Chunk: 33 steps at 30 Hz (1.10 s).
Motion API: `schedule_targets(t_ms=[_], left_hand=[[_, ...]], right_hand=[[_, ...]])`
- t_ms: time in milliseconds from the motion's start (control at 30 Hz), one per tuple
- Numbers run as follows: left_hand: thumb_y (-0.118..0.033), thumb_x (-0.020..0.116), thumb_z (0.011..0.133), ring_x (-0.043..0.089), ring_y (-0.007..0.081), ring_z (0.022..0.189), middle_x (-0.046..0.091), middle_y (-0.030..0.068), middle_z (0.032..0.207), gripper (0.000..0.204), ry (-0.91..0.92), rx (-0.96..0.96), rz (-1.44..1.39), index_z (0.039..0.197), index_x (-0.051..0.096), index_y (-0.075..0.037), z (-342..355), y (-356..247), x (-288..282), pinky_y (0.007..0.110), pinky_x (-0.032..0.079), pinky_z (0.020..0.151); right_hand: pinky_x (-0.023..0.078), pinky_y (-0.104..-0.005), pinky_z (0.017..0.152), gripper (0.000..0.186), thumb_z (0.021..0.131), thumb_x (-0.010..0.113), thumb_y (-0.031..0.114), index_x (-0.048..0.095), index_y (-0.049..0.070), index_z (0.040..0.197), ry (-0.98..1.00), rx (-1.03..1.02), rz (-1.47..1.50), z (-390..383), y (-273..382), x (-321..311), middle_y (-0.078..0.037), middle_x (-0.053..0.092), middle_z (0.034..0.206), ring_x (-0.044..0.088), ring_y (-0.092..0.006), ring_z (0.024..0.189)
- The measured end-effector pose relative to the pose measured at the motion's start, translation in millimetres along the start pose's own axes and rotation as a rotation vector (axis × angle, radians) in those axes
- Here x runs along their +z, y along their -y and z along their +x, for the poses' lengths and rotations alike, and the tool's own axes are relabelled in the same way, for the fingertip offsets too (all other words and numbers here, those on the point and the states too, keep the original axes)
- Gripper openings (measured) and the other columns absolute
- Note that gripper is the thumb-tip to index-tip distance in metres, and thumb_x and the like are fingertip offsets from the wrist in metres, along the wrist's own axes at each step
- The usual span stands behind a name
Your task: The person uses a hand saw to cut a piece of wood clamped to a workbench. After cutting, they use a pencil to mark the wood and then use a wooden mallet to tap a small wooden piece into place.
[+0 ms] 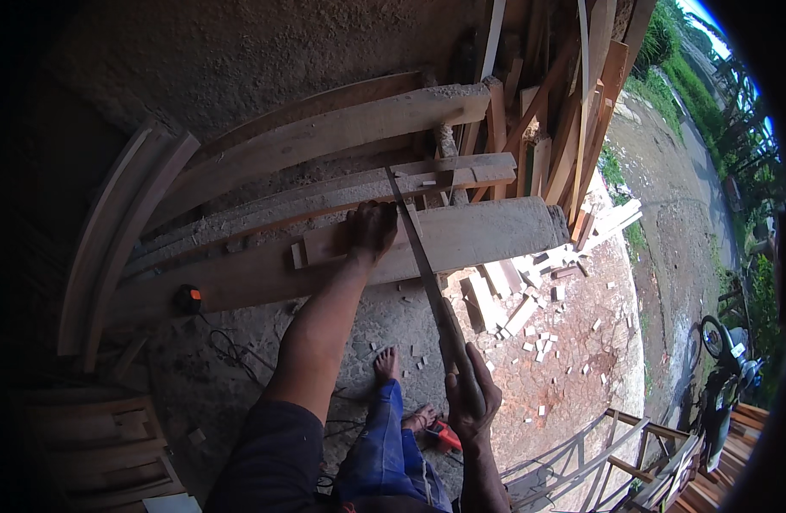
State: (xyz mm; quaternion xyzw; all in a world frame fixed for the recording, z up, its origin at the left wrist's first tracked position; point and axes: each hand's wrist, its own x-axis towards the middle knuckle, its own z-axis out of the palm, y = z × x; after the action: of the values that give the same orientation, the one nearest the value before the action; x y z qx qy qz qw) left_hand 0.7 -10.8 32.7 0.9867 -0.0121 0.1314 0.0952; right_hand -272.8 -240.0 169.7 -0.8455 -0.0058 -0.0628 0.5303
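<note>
My right hand (pixel 475 395) grips the handle of a long handsaw (pixel 425 269), whose blade runs up and away across the planks. My left hand (pixel 372 229) is closed on a short board (pixel 323 243) that lies on the wide plank (pixel 487 229), just left of the blade. The saw blade crosses the right part of that short board. Behind them lie a narrower pair of battens (pixel 487 171) and another thick plank (pixel 342 120). A small black-and-orange tool (pixel 188 298), seemingly a tape measure, sits near the plank's left end.
Timber leans upright (pixel 564 128) against the back wall; boards (pixel 119 239) stand at left. Offcuts (pixel 504 295) litter the floor. A red power tool (pixel 443 434) with cables lies by my bare feet. Wooden frames (pixel 94 436) sit lower left. A motorcycle (pixel 722 385) stands outside at right.
</note>
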Motion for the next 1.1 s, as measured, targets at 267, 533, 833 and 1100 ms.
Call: schedule_targets(t_ms=[267, 533, 833, 1100], left_hand=[[-0.023, 0.057, 0.095, 0.068, 0.0334, 0.1, 0.073, 0.0143, 0.095, 0.023, 0.004, -0.029, -0.076, 0.088, 0.074, -0.009, 1.4, 0.4, 3.1, 0.052, 0.051, 0.084], [-0.024, 0.056, 0.096, 0.067, 0.0349, 0.101, 0.073, 0.0141, 0.096, 0.025, -0.023, -0.007, -0.148, 0.089, 0.074, -0.009, -0.3, 7.8, 9.3, 0.053, 0.05, 0.085], [-0.022, 0.054, 0.095, 0.067, 0.0324, 0.103, 0.073, 0.0137, 0.095, 0.024, 0.039, -0.046, -0.14, 0.089, 0.074, -0.01, -0.1, -1.0, -3.2, 0.054, 0.049, 0.085], [-0.022, 0.049, 0.099, 0.07, 0.0369, 0.095, 0.073, 0.0159, 0.1, 0.025, 0.052, 0.031, -0.004, 0.097, 0.071, -0.01, 1.0, 1.7, 5.5, 0.053, 0.054, 0.082]], right_hand=[[0.058, -0.037, 0.091, 0.041, 0.094, 0.071, 0.01, 0.064, -0.004, 0.131, 0.009, -0.056, -0.075, -2.0, -0.6, -6.2, -0.025, 0.066, 0.13, 0.07, -0.0338, 0.114], [0.058, -0.0373, 0.091, 0.041, 0.093, 0.072, 0.009, 0.063, -0.005, 0.131, 0.005, -0.037, -0.105, -26.0, 2.4, -22.9, -0.023, 0.068, 0.126, 0.071, -0.0322, 0.111], [0.058, -0.0393, 0.088, 0.045, 0.091, 0.072, 0.009, 0.062, -0.005, 0.133, 0.022, -0.143, -0.134, -21.3, -7.0, -20.7, -0.024, 0.065, 0.131, 0.072, -0.0332, 0.107], [0.059, -0.0371, 0.089, 0.059, 0.091, 0.076, 0.018, 0.054, 0.005, 0.144, 0.004, -0.052, 0.005, 39.5, -17.5, 22.6, -0.019, 0.07, 0.126, 0.072, -0.0296, 0.11]])
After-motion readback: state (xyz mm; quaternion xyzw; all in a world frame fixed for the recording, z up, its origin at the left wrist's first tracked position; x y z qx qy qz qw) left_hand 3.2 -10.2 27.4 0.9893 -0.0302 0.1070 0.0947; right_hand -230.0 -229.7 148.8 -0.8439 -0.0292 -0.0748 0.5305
